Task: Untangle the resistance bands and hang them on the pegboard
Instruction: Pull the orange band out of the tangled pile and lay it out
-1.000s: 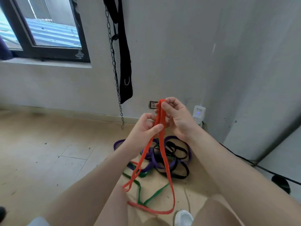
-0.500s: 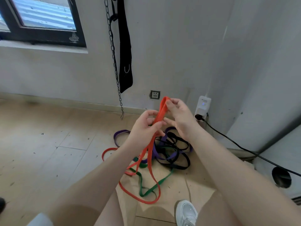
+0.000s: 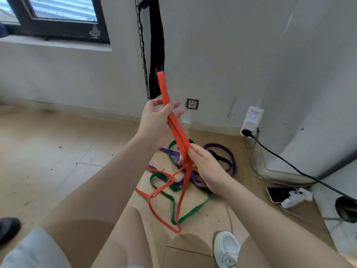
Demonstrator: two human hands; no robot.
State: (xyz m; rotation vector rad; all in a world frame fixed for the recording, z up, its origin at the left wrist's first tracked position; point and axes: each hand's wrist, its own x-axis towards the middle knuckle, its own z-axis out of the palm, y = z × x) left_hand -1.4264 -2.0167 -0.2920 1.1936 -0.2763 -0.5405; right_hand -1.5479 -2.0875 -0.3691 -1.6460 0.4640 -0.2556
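Note:
I hold an orange resistance band (image 3: 174, 120) folded into a flat doubled strip that points up toward the wall. My left hand (image 3: 156, 120) grips it near the upper part, fingers curled round it. Lower down, my right hand (image 3: 204, 165) pinches the same strip. The orange band's loose loops trail down to the floor. Under them lie a green band (image 3: 172, 202), a purple band (image 3: 224, 149) and a black band (image 3: 222, 160), still crossed over one another. No pegboard is in view.
A black strap (image 3: 156, 45) and a chain (image 3: 142, 47) hang down the wall ahead. A phone (image 3: 280, 194) and a charger cable (image 3: 289, 163) lie at the right by the wall. My white shoe (image 3: 226, 248) is at the bottom, a dark shoe (image 3: 8, 229) at the far left.
My left hand has risen with the folded end of the orange band. My right hand slid down the strip, so the doubled part now stretches longer between the hands.

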